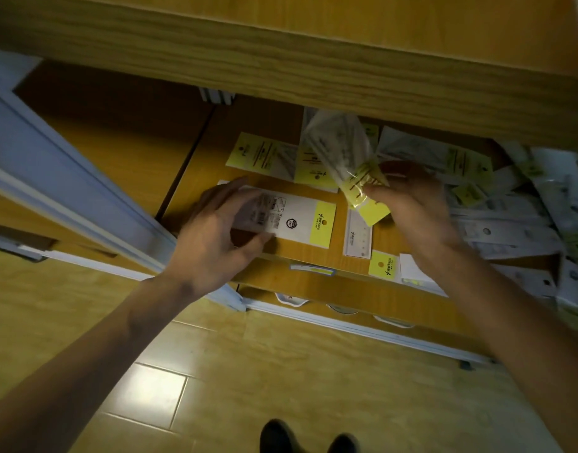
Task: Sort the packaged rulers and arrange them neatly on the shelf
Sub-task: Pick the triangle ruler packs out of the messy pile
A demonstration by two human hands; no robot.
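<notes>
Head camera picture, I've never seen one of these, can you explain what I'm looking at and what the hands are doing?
There is no machine here. A person wears a camera on the head, so you look down along both forearms at a wooden shelf, with floor tiles and shoes below.

The left hand lies with fingers spread on a flat white pack with a yellow end on the shelf. The right hand holds a clear bagged ruler pack with a yellow card, lifted and tilted above the shelf.

A few similar packs lie flat behind, a short ruler pack lies near the front edge, and a messy pile of packs sits on the right.
</notes>
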